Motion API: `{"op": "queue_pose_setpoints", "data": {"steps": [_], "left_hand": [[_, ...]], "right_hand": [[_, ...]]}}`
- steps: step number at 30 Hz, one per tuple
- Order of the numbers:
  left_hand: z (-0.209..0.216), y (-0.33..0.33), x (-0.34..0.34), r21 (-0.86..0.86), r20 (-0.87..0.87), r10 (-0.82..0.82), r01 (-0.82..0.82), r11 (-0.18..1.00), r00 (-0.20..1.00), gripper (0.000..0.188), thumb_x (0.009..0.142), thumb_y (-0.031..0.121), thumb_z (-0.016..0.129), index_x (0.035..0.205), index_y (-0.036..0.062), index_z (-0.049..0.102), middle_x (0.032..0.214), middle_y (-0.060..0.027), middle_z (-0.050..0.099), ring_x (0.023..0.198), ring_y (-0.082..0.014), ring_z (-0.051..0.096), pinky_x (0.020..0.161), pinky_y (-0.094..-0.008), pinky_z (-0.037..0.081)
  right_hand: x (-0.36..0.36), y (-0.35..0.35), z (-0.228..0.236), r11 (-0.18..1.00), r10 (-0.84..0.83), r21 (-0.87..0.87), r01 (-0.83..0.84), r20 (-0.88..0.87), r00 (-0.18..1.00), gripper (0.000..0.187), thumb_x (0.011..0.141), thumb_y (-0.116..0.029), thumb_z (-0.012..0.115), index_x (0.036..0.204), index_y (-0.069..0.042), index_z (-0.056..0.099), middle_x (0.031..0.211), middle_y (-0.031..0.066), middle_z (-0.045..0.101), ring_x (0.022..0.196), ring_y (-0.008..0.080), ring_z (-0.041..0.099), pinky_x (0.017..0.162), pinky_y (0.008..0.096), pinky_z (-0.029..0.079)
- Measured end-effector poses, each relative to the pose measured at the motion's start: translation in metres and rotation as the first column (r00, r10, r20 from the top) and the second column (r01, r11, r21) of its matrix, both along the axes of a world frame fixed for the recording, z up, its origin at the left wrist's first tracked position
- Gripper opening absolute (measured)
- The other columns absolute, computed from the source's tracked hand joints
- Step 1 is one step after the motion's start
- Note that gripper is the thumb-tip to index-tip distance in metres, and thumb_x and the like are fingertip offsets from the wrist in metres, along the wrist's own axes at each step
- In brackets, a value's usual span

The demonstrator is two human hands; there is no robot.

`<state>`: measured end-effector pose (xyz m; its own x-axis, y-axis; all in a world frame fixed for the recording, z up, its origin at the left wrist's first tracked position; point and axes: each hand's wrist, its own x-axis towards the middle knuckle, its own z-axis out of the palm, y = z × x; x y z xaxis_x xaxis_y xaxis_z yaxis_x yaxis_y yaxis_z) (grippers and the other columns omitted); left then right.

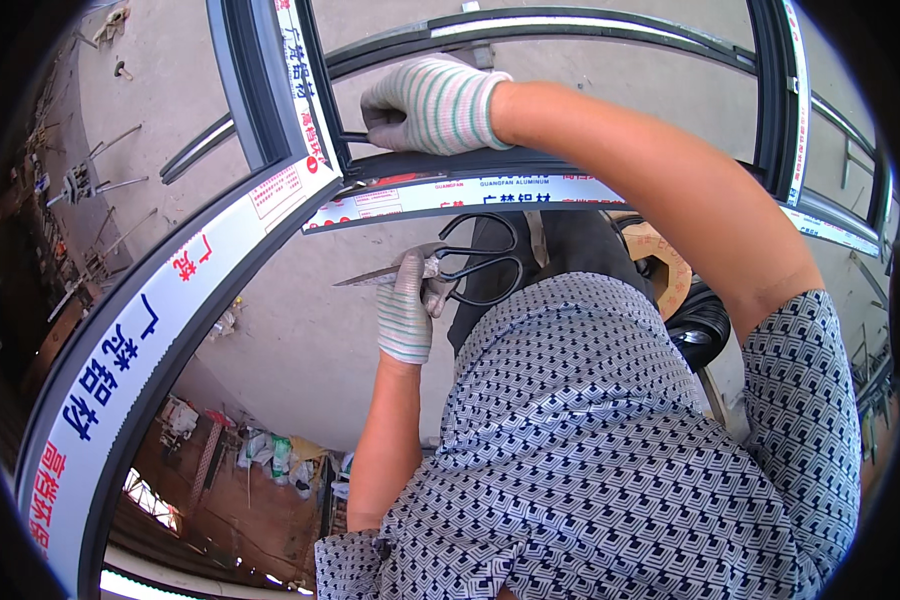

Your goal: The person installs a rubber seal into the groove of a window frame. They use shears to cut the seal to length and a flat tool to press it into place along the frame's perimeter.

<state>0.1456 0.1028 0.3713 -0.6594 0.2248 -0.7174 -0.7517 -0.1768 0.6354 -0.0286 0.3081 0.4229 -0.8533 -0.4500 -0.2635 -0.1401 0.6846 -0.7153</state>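
My left hand [408, 305], in a white glove with green stripes and grey fingers, is closed around the pivot of a pair of scissors [485, 270]. The black handle loops point right and the metal blades left. Reaching across the frame, my right hand [430, 105] wears a matching glove and has its fingers curled at the inner left corner. A thin black strip [355, 137] shows at its fingertips; the rest is hidden by the hand. Below it runs the dark metal window frame [530, 163], its face covered by white printed protective film [390, 203].
A long film-covered frame bar [120, 360] curves down the left side. Another upright bar [775, 100] stands at right. Beside my lap lie a coil of black strip [705, 325] and a brown cardboard ring [665, 265]. Plastic bags [275, 460] and clutter lie on the floor at lower left.
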Motion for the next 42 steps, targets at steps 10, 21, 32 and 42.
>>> {"op": "queue_pose_setpoints", "data": {"steps": [10,21,32,42], "left_hand": [[-0.004,0.002,-0.008,-0.020,0.028,-0.036,0.037,0.999,0.999,0.043,0.103,0.039,0.053,0.115,-0.0003,0.063,0.066,0.0022,0.046,0.047,-0.0058,0.031,0.044,-0.0238,0.027],[-0.005,0.007,-0.012,-0.001,0.056,-0.031,0.031,1.000,0.998,0.041,0.103,0.036,0.054,0.113,-0.0023,0.065,0.063,0.0020,0.045,0.046,-0.0050,0.032,0.042,-0.0240,0.027],[-0.013,0.003,-0.009,0.004,0.077,-0.040,0.040,0.999,0.996,0.039,0.102,0.038,0.054,0.112,0.0012,0.063,0.066,0.0025,0.048,0.046,-0.0059,0.032,0.044,-0.0234,0.025],[-0.016,0.002,-0.006,0.008,0.102,-0.013,0.013,1.000,0.995,0.035,0.102,0.035,0.055,0.106,0.0021,0.064,0.065,0.0021,0.048,0.044,-0.0065,0.031,0.043,-0.0244,0.027]], "right_hand": [[-0.010,-0.021,-0.010,0.968,0.083,0.225,-0.114,0.142,0.986,0.022,0.088,-0.022,0.064,0.099,-0.004,0.071,0.093,0.0175,0.071,0.088,0.0361,0.069,0.079,0.0424,0.054],[-0.011,-0.030,-0.004,0.964,0.085,0.229,-0.136,0.219,0.972,0.038,0.088,-0.029,0.064,0.119,-0.008,0.071,0.104,0.0168,0.073,0.097,0.0358,0.069,0.086,0.0426,0.054],[-0.019,-0.031,-0.021,0.988,0.050,0.123,-0.091,0.307,0.950,0.038,0.083,-0.033,0.073,0.108,-0.004,0.074,0.098,0.0172,0.073,0.093,0.0344,0.070,0.083,0.0408,0.053],[-0.017,-0.030,-0.021,0.993,-0.002,0.111,-0.037,0.336,0.942,0.039,0.082,-0.037,0.074,0.104,-0.004,0.074,0.094,0.0169,0.073,0.090,0.0330,0.070,0.081,0.0403,0.053]]}}
